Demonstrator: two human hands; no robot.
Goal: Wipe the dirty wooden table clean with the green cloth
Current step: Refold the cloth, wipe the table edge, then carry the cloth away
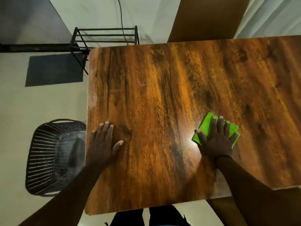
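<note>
The folded green cloth (pixel 206 126) is lying bright and slightly rumpled on the right part of the wooden counter (pixel 162 95), toward the near edge. Beyond it bare wood is stretching to the far edge, faint smears showing at the left. The right hand (pixel 216 139) is pressing the cloth with flat, spread fingers, while the left hand (pixel 102 141) is resting with its grip apart, flat on the counter's left edge.

Open wood table (pixel 162 87) fwd of hands; only obstacle: green cloth (pixel 205 126).

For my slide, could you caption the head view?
Right hand presses green cloth flat on wooden table; left hand braces alongside.
</note>
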